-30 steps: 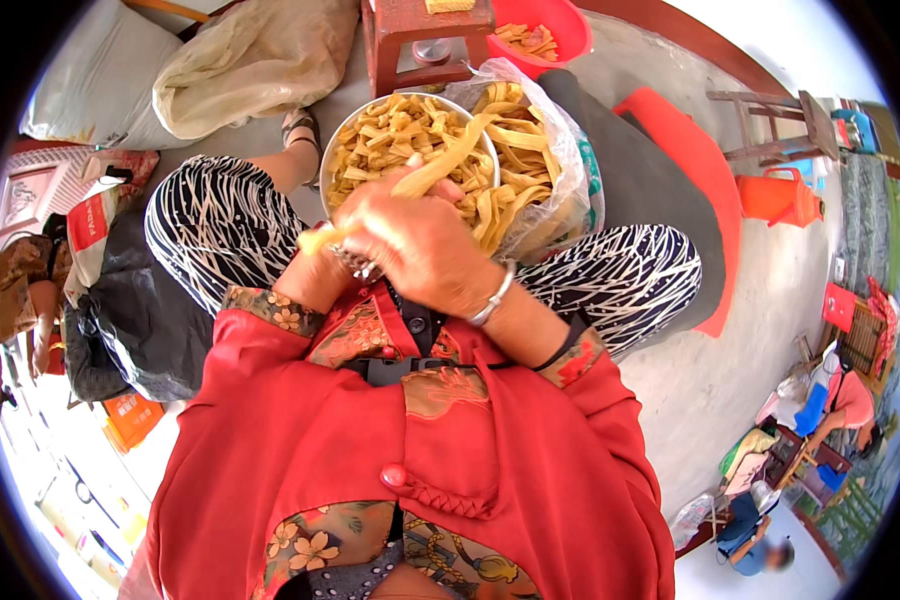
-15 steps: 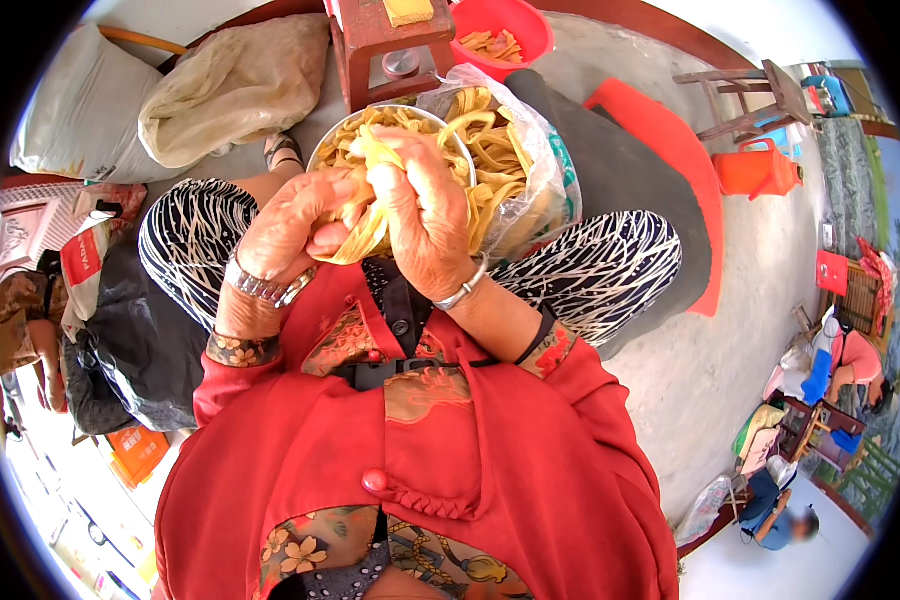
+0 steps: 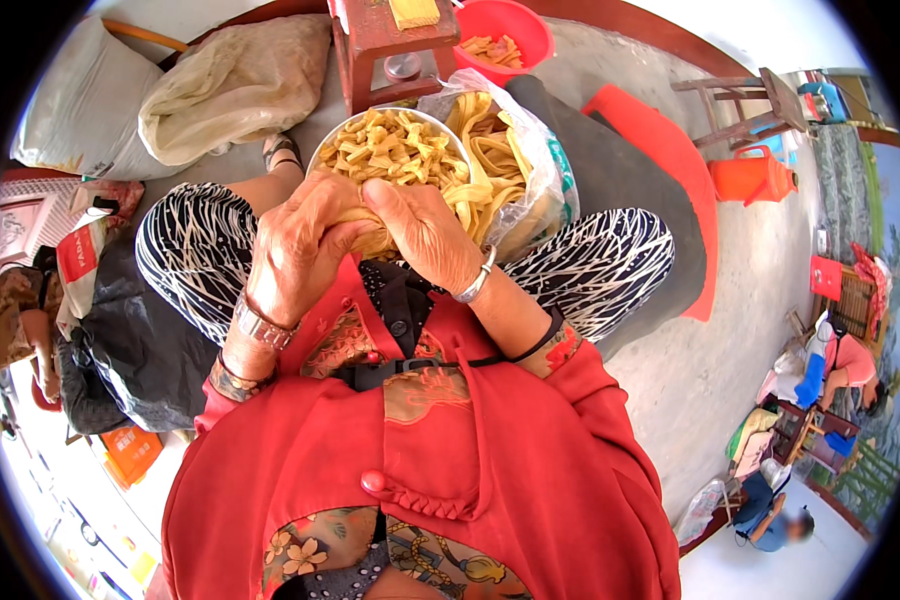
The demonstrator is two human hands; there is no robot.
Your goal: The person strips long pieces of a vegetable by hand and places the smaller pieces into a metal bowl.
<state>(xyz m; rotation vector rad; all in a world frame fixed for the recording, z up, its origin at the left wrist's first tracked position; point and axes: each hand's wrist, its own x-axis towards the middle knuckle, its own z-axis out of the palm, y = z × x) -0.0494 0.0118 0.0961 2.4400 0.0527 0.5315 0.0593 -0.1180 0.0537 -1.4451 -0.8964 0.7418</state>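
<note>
My left hand (image 3: pixel 300 240) and my right hand (image 3: pixel 425 232) meet over my lap, just in front of the bowl. Both are closed, thumbs facing each other, on a soft yellow strip (image 3: pixel 367 238) that looks like tofu skin. Most of it is hidden by my fingers. Right beyond them, a white-rimmed bowl (image 3: pixel 342 128) is heaped with short yellow knotted pieces (image 3: pixel 395 145). Against the bowl's right side stands a clear plastic bag (image 3: pixel 545 165) of long, loose yellow strips (image 3: pixel 495 160).
A reddish wooden stool (image 3: pixel 395 40) stands beyond the bowl, with a red basin (image 3: pixel 515 30) of yellow pieces beside it. Pale sacks (image 3: pixel 235 90) lie at the far left. On the right are an orange jug (image 3: pixel 755 178), a wooden stool (image 3: pixel 740 105) and, farther off, people seated (image 3: pixel 770 520).
Both hands have come down toward my lap, uncovering the bowl's knotted pieces. The strip's loose ends, which stuck out before, are now mostly inside my fingers.
</note>
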